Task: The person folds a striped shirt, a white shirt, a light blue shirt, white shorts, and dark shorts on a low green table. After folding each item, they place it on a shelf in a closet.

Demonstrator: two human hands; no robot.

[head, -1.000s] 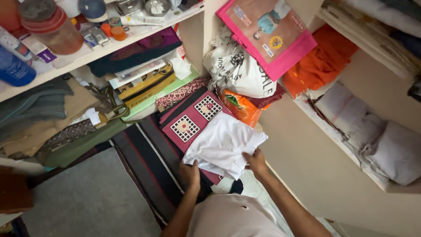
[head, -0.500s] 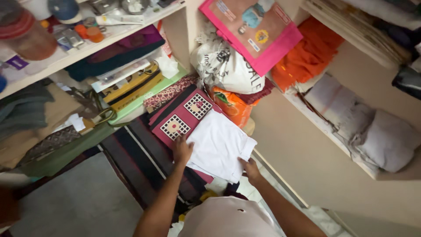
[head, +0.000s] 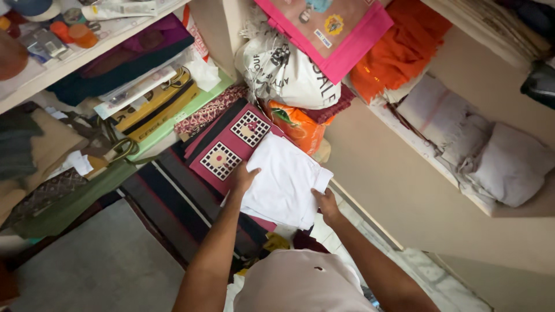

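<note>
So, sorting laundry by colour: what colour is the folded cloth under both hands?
White folded cloth, clearest in the head view.

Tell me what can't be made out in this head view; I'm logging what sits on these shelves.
- Folded white cloth: its underside, and the maroon patterned mat beneath, are covered where it lies.
- Left hand and right hand: palms face down, so their grip is unclear.
- Pink flat bag: top cut off by the upper edge.
- Small orange-capped containers on the upper shelf: too small to identify.
</note>
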